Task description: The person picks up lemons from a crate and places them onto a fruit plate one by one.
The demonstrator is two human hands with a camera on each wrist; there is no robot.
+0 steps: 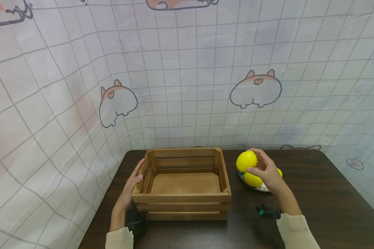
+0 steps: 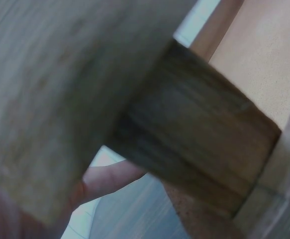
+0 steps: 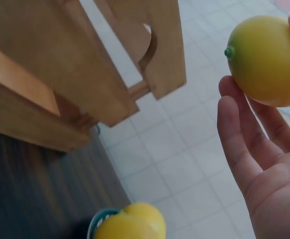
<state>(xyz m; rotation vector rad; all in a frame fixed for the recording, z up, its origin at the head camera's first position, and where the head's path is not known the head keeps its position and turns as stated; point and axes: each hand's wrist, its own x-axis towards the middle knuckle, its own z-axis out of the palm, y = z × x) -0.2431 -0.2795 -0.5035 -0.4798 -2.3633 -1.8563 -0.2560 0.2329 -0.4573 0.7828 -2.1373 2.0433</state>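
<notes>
My right hand (image 1: 270,175) pinches a yellow lemon (image 1: 246,161) between thumb and fingers, raised over a plate (image 1: 263,188). In the right wrist view, the held lemon (image 3: 265,60) shows a green stem tip. More lemons (image 1: 253,180) lie on the plate, partly hidden behind the right hand. To the left stands a slatted wooden crate (image 1: 180,197), its inside bare in the head view. My left hand (image 1: 128,189) rests against the crate's left side, fingers extended along it. The left wrist view shows a finger (image 2: 112,178) close to the crate's slats (image 2: 199,134).
Both crate and plate stand on a dark wooden table (image 1: 318,193). A dark strap with a green piece (image 1: 261,211) is by the right wrist, another dark strap (image 1: 135,224) by the left. Behind the table hangs a white gridded cloth (image 1: 187,114).
</notes>
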